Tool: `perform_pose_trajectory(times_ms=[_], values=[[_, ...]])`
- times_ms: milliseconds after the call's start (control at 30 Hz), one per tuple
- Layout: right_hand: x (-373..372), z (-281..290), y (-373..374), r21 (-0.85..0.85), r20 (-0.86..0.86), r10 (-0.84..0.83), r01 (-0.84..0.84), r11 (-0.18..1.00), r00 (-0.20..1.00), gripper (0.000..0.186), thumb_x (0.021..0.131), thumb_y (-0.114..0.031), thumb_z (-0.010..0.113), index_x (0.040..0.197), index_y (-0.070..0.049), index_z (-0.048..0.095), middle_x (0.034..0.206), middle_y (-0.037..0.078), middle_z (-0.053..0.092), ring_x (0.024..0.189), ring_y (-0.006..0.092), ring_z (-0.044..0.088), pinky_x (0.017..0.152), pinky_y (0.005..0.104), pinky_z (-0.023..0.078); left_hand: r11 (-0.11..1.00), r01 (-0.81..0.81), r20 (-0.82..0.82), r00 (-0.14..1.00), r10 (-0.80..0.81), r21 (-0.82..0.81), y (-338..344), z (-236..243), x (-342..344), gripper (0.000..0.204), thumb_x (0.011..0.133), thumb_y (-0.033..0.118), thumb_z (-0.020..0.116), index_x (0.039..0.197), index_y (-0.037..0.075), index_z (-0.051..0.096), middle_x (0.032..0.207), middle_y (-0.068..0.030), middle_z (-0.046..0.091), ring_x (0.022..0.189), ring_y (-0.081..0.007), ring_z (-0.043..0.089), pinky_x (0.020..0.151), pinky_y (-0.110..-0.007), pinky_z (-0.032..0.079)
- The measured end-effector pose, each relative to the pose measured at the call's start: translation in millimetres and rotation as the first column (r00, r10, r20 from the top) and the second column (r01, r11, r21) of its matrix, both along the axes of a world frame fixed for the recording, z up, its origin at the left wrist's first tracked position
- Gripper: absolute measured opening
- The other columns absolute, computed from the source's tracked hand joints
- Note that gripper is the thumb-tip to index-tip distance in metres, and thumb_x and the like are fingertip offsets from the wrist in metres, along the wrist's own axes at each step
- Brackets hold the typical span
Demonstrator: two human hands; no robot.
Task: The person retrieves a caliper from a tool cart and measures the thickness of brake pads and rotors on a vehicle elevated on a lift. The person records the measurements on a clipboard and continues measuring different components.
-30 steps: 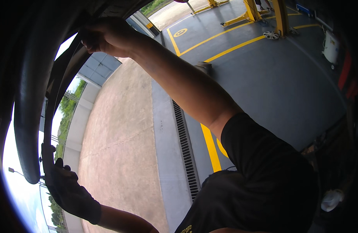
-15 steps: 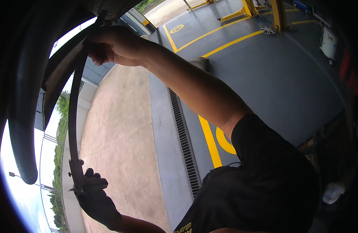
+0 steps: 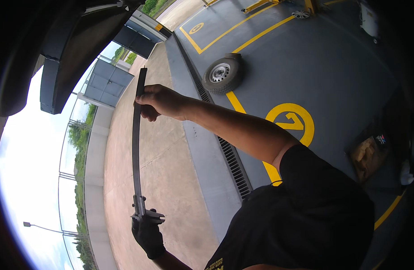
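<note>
A long metal vernier caliper (image 3: 136,153) runs nearly upright in the picture, its jaws at the lower end and a thin tip at the upper end. My left hand (image 3: 148,236), in a dark glove, is closed around the jaw end, just below the slider. My right hand (image 3: 160,102), bare, pinches the beam below its upper end. Both hands hold the caliper out over the pale concrete (image 3: 166,180), apart from the dark vehicle parts (image 3: 76,49) at the upper left.
A loose wheel with its tyre (image 3: 221,73) lies on the grey floor beside a long drain grate (image 3: 231,157). Yellow markings (image 3: 303,112) cross the floor. A dark package (image 3: 368,155) is at the right. A grey gate (image 3: 107,81) and a pale wall (image 3: 93,180) stand beyond the concrete.
The caliper and both hands have shifted right and away from the dark vehicle parts, its upper end now showing. The view has swung, and the loose wheel my forearm mostly hid is visible.
</note>
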State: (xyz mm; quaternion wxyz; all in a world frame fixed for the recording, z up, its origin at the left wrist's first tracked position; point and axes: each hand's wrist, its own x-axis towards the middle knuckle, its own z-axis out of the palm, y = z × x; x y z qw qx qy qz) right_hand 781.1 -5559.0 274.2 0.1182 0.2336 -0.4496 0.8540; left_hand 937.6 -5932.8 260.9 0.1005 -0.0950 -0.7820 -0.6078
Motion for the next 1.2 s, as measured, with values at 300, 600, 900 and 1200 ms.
perform_pose_trajectory(times_ms=[300, 600, 900, 1200], values=[[1.2, -33.3, -61.1, -0.185, -0.127, -0.085, 0.061, 0.981, 0.988, 0.026, 0.106, -0.025, 0.053, 0.107, -0.002, 0.065, 0.079, 0.008, 0.065, 0.069, 0.0143, 0.062, 0.066, 0.0304, 0.05, 0.971, 0.054, -0.114, 0.99, -0.082, -0.233, -66.9, 29.8, -35.6, 0.036, 0.101, 0.024, 0.06, 0.113, -0.009, 0.06, 0.096, -0.0188, 0.07, 0.088, -0.0282, 0.074, 0.072, -0.036, 0.06], [-49.6, -34.0, -6.4, -0.142, -0.08, -0.069, 0.057, 0.988, 0.994, 0.027, 0.104, -0.027, 0.058, 0.111, -0.002, 0.067, 0.084, 0.007, 0.067, 0.074, 0.016, 0.061, 0.071, 0.0312, 0.05, 0.927, 0.303, -0.118, 0.935, -0.334, -0.221, -48.2, 43.8, -162.7, 0.034, 0.102, 0.023, 0.056, 0.119, -0.005, 0.064, 0.091, -0.0114, 0.075, 0.073, -0.0126, 0.07, 0.054, -0.022, 0.044], [-172.9, -50.2, 39.3, -0.029, 0.096, -0.18, 0.183, 0.983, 0.979, 0.028, 0.103, -0.025, 0.057, 0.114, -0.002, 0.067, 0.088, 0.007, 0.065, 0.078, 0.0167, 0.056, 0.074, 0.0318, 0.047, 0.749, 0.66, -0.012, 0.751, -0.66, 0.062, -31.6, 0.5, -397.4, 0.031, 0.099, 0.017, 0.065, 0.12, -0.005, 0.063, 0.098, -0.0126, 0.072, 0.083, -0.0184, 0.072, 0.073, -0.031, 0.061], [-310.8, -19.4, 52.8, 0.252, 0.0, -0.253, 0.245, 0.936, 0.967, 0.033, 0.106, -0.023, 0.05, 0.128, -0.001, 0.059, 0.092, 0.009, 0.066, 0.081, 0.0154, 0.053, 0.078, 0.034, 0.043, 0.663, 0.716, 0.049, 0.67, -0.74, 0.219, -27.1, -49.7, -602.3, 0.038, 0.098, 0.027, 0.071, 0.121, -0.003, 0.064, 0.097, -0.0028, 0.068, 0.083, -0.0078, 0.062, 0.077, -0.027, 0.056]])
